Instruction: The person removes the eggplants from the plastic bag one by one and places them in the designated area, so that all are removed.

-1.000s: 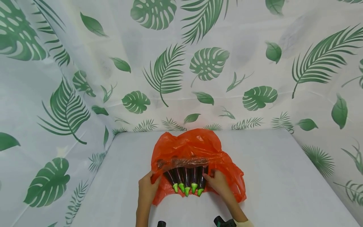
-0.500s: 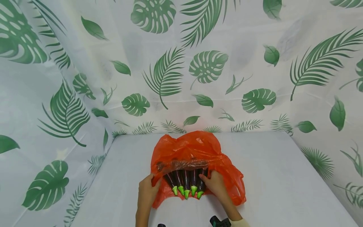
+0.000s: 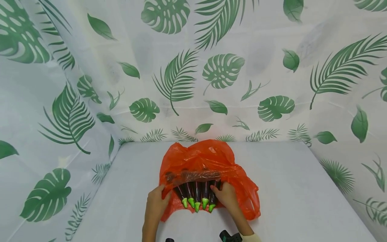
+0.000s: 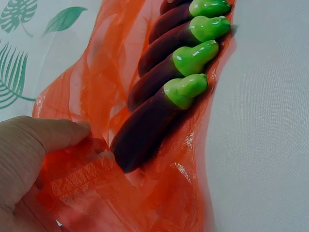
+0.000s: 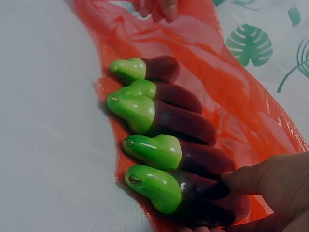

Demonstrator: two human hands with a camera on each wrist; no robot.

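Backdrop rises well beyond the fingers of the left hand and the right hand. Table extends beneath and to either side of both. Bag lies between the hands, spreading beyond the fingertips. Eggplants, five, lie in its mouth between the two sets of fingers; long axes run away from the person, converging slightly at the near, green ends. Left hand: thumb and fingers pinch the bag's edge, other fingers mostly hidden; left eggplant lies just right of them, apart. Right hand, nearer the row: fingers parted by one eggplant's thickness, thumb pressing right eggplant from above, fingertips at its outer underside. Whether they also hold the bag cannot be told.
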